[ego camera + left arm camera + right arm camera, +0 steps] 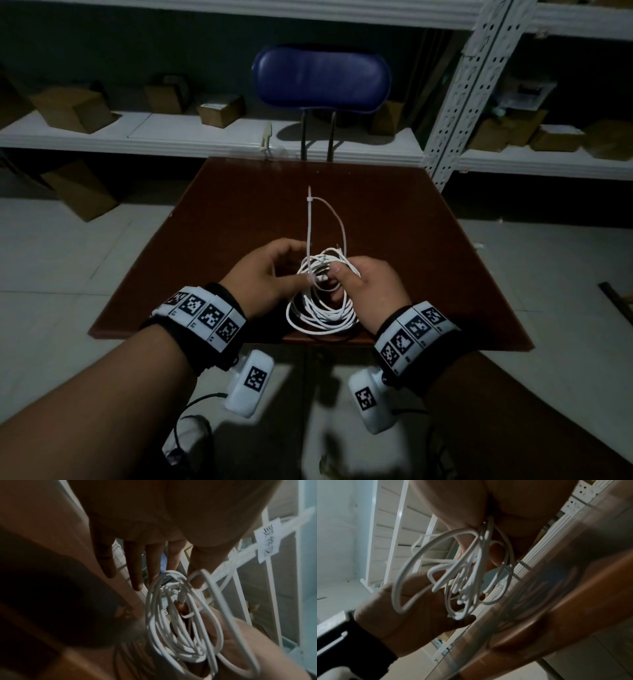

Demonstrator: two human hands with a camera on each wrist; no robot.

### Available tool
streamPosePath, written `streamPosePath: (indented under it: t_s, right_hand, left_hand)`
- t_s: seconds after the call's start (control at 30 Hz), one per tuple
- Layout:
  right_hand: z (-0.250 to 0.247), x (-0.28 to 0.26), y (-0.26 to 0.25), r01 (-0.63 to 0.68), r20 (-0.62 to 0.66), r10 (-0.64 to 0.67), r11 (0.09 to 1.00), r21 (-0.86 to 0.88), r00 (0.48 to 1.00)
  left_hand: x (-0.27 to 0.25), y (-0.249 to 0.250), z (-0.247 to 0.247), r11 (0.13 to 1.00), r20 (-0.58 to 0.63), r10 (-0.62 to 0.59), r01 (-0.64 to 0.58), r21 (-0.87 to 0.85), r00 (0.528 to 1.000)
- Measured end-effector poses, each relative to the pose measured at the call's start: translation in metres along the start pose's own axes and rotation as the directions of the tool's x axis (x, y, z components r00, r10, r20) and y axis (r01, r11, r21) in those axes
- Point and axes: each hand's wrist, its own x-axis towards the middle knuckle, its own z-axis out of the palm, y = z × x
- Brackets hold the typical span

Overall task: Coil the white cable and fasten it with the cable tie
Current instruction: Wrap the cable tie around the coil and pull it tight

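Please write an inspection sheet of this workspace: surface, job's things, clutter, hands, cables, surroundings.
Surface: dark brown table, bare where visible.
Job's things: white cable coiled, held above the table's near edge; cable tie looped, not pulled tight.
Clutter: nothing seen on the table.
Hands: left hand pinches the tie at the coil; right hand grips the coil.
Cables: black wrist-camera leads hang below the arms.
Surroundings: blue chair, white shelving with cardboard boxes.

surface: dark reddish-brown table [394, 219], glossy top | on it: can't tell if white cable coil [322, 315] rests on near edge or is held just above | beyond table: white shelf [171, 137] carrying cardboard boxes [73, 108]
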Motion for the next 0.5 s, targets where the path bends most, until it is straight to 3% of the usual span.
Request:
streamPosePath:
  t_s: [0.1,0.23,0.43,0.5]
  right_hand:
    - [0.001,-0.001,0.000,0.003,0.006,-0.003,1.000,-0.010,1.000]
    - [-0.001,-0.003,0.001,-0.025,-0.023,0.025,1.000,-0.007,0.999]
    - [-0.002,-0.001,0.001,-0.049,-0.052,0.049,0.999,-0.002,0.997]
    - [-0.002,-0.001,0.002,-0.061,-0.038,0.061,0.998,0.005,0.997]
  left_hand:
    - [0.000,0.001,-0.003,0.971,-0.002,0.003,-0.002,0.238,1.000]
    - [-0.001,0.006,-0.005,0.883,-0.132,0.102,-0.029,0.468,0.986]
    - [-0.003,0.009,-0.006,0.803,0.019,0.090,-0.084,0.590,0.996]
    - [-0.002,0.008,-0.007,0.769,0.019,0.137,-0.119,0.629,0.990]
